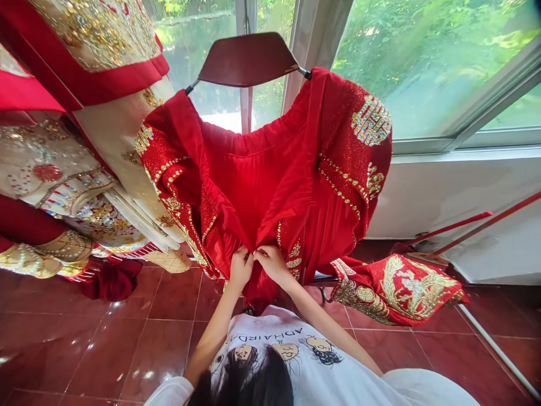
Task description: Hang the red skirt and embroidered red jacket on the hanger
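Note:
A red garment (pixel 338 237) with gold and crystal beading hangs in front of me from a dark hanger (pixel 249 59). Its front panels part in a V, with the pleated red lining visible inside. At the bottom of that V, my left hand (pixel 241 268) and my right hand (pixel 271 263) are close together, fingers pinched on the garment's front edges. Whatever small fastening may lie between the fingertips is hidden. Below the hands, red cloth falls toward my white printed shirt.
Several beaded cream and red garments (pixel 76 169) hang on the left. An embroidered red and gold piece (pixel 406 293) juts out at the right over the tiled floor (pixel 139 332). Red poles (pixel 486 225) lean by the white wall below the windows (pixel 422 67).

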Demonstrator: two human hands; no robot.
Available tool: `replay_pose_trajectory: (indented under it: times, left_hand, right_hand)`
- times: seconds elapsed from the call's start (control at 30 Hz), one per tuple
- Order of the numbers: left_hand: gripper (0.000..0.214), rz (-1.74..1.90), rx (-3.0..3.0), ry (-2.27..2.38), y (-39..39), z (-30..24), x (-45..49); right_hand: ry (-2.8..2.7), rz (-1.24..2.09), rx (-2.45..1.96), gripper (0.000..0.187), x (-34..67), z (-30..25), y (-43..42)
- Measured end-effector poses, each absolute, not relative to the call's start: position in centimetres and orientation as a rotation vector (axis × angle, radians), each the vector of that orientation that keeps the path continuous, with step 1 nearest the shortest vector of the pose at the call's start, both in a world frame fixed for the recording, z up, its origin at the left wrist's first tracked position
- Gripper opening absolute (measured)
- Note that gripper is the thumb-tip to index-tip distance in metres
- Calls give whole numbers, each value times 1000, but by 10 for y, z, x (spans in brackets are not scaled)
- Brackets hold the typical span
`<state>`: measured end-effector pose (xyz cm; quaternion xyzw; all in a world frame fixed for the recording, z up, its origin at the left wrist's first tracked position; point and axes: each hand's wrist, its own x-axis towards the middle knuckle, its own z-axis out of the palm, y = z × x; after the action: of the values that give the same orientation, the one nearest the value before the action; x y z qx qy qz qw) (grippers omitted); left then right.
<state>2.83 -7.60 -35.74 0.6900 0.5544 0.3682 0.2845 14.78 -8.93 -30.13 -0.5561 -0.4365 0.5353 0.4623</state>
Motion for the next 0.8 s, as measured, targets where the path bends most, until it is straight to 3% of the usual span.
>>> replay_pose_trajectory:
  times: [0.17, 0.4, 0.57, 0.63, 0.8]
  left_hand:
    - [25, 910, 1901, 1557, -79, -358, 31]
    - [16, 798, 1948, 1733, -84, -336, 26]
    - [24, 1011, 2109, 2073, -79, -306, 28]
    - [13, 1004, 2197, 2046, -70, -301, 33]
    - [23, 983, 2218, 1928, -53, -310, 44]
  right_hand:
    - [-853, 1568, -1199, 23, 139, -278, -88]
    - [-619, 1568, -991, 24, 131, -243, -96]
    - [-562, 1588, -945, 26, 128, -248, -99]
    - [-534, 1581, -939, 26, 127, -249, -98]
    - [-441, 1574, -887, 24, 122, -236, -91]
